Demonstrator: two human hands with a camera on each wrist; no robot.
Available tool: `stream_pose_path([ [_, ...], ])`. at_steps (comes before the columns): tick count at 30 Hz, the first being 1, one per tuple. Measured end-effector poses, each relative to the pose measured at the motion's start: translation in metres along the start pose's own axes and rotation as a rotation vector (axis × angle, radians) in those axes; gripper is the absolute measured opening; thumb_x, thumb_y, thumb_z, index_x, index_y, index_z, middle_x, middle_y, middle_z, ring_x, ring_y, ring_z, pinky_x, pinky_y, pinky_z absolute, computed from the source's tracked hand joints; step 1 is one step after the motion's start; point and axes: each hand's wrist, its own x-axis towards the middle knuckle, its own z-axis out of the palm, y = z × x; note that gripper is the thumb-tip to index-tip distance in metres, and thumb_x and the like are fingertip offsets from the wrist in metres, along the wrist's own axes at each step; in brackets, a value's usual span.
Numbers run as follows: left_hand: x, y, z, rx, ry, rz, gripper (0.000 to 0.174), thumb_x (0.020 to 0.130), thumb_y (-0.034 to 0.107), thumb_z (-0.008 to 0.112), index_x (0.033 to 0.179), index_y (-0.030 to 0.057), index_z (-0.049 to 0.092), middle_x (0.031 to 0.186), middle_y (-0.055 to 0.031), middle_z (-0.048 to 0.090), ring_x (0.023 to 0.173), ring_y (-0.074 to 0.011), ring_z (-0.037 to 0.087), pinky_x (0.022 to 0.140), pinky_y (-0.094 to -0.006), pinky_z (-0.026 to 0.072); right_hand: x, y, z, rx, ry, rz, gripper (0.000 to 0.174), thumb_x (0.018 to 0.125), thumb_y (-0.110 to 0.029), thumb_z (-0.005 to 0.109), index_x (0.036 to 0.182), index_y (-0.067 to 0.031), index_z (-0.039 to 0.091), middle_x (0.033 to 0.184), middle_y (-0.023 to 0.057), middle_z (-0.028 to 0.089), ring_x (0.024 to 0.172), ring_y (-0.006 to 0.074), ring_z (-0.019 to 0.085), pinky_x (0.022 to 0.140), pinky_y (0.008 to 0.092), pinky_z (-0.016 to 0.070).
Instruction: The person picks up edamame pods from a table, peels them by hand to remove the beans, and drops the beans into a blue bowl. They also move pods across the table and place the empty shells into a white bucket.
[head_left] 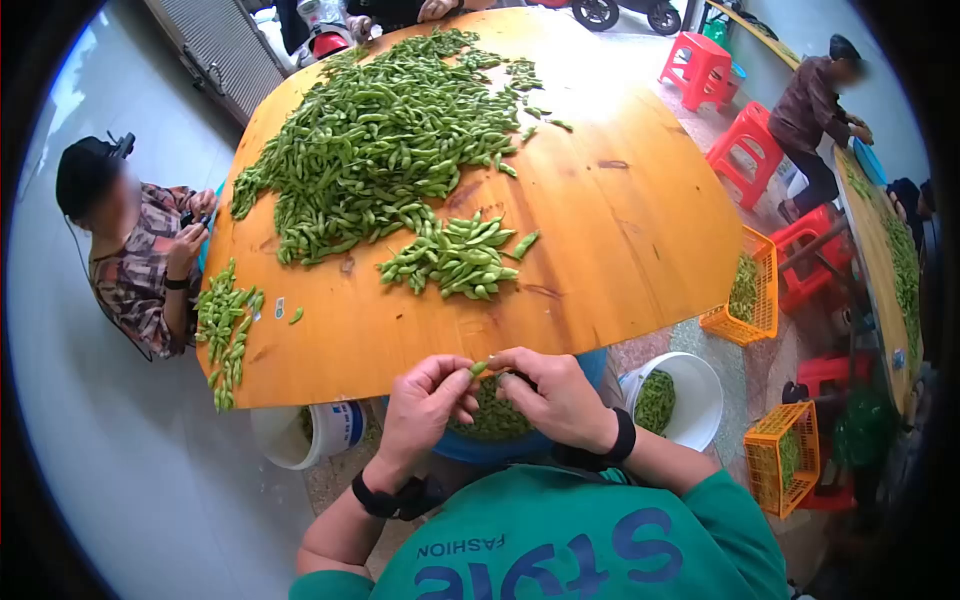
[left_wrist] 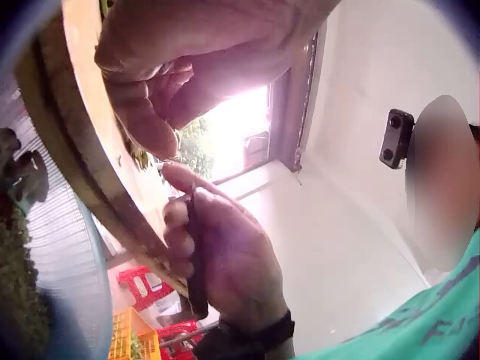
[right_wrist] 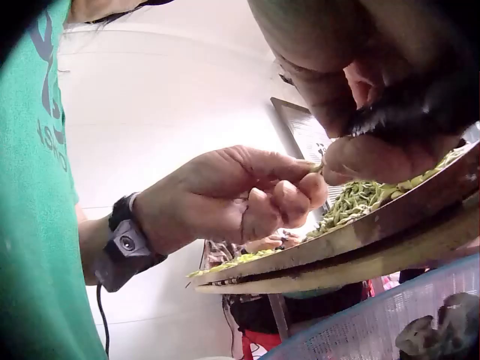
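One pod (head_left: 478, 369) — small, green

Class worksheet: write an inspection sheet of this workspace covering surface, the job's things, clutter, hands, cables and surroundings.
Surface: wooden table with dark marks.
Job's things: large heap of green pods; smaller pile nearer the worker; blue basin holding pods below the table edge.
Clutter: scattered pods and a small label on the table.
Hands: left hand pinches a pod; right hand holds a dark tool, type unclear.
Cables: black cable hangs below the left wrist camera.
Surroundings: red stools, orange crates, white buckets, other people.
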Motion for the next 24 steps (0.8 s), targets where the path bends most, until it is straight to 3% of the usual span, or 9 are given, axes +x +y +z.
stream_pose_path([
  [2, -0.006, -0.001, 0.003, -0.008, 0.003, 0.016, 0.019, 0.097, 0.011, 0.058, 0.110, -0.0022, 0.061, 0.089, -0.0076, 0.068, 0.071, -0.0118, 0.065, 0.061, -0.0229, 0.0548, 0.000, 0.003, 0.006, 0.004, 0.059, -0.135, 0.016, 0.089, -0.004, 0.058, 0.103, 0.0017, 0.064, 0.071, 0.0126, 0.066, 0.064, 0.0158, 0.067, 0.058, 0.0281, 0.0507],
  [8, -0.007, -0.012, 0.015, -0.048, -0.024, 0.020, 0.019, 0.096, 0.011, 0.060, 0.109, -0.0025, 0.062, 0.089, -0.0065, 0.068, 0.071, -0.0106, 0.065, 0.061, -0.0229, 0.0552, -0.007, 0.003, 0.000, -0.055, 0.081, -0.072, 0.013, 0.089, -0.005, 0.059, 0.099, 0.0020, 0.064, 0.065, 0.0130, 0.061, 0.054, 0.0148, 0.058, 0.052, 0.0293, 0.0452],
  [12, -0.008, -0.019, 0.018, 0.015, -0.005, 0.064, 0.018, 0.096, 0.010, 0.060, 0.109, -0.0026, 0.062, 0.090, -0.0060, 0.068, 0.072, -0.0095, 0.064, 0.062, -0.0229, 0.0555, -0.008, 0.003, 0.001, -0.044, 0.101, -0.087, 0.012, 0.089, -0.005, 0.059, 0.097, 0.0019, 0.064, 0.064, 0.0130, 0.060, 0.053, 0.0151, 0.058, 0.051, 0.0295, 0.0452],
  [14, -0.010, -0.021, 0.019, 0.156, 0.028, 0.158, 0.017, 0.096, 0.010, 0.060, 0.108, -0.0027, 0.062, 0.090, -0.0054, 0.068, 0.073, -0.0086, 0.064, 0.063, -0.0227, 0.0556, -0.009, -0.004, -0.002, -0.073, 0.066, -0.027, 0.013, 0.087, -0.006, 0.057, 0.095, 0.0030, 0.061, 0.074, 0.0223, 0.063, 0.067, 0.0353, 0.065, 0.060, 0.0393, 0.0505],
  [21, -0.012, -0.021, 0.023, 0.283, 0.054, 0.206, 0.013, 0.096, 0.007, 0.060, 0.103, -0.0030, 0.064, 0.087, -0.0039, 0.067, 0.071, -0.0081, 0.063, 0.063, -0.0224, 0.0541, -0.011, -0.004, -0.003, -0.052, 0.070, -0.015, 0.012, 0.087, -0.005, 0.056, 0.094, 0.0035, 0.061, 0.075, 0.0233, 0.063, 0.068, 0.0362, 0.066, 0.060, 0.0398, 0.0508],
  [23, -0.012, -0.024, 0.024, 0.465, 0.053, 0.379, 0.009, 0.094, 0.004, 0.061, 0.098, -0.0031, 0.064, 0.082, -0.0040, 0.065, 0.069, -0.0083, 0.062, 0.061, -0.0223, 0.0515, -0.011, -0.001, -0.001, -0.107, 0.078, -0.047, 0.012, 0.087, -0.004, 0.056, 0.095, 0.0027, 0.060, 0.073, 0.0232, 0.062, 0.068, 0.0372, 0.065, 0.060, 0.0414, 0.0508],
  [24, -0.012, -0.025, 0.024, 0.466, 0.052, 0.378, 0.009, 0.094, 0.004, 0.061, 0.098, -0.0031, 0.064, 0.082, -0.0040, 0.065, 0.069, -0.0083, 0.062, 0.061, -0.0223, 0.0515, -0.011, 0.000, 0.000, -0.106, 0.079, -0.046, 0.012, 0.087, -0.004, 0.056, 0.095, 0.0027, 0.060, 0.073, 0.0232, 0.062, 0.068, 0.0372, 0.065, 0.060, 0.0414, 0.0508],
])
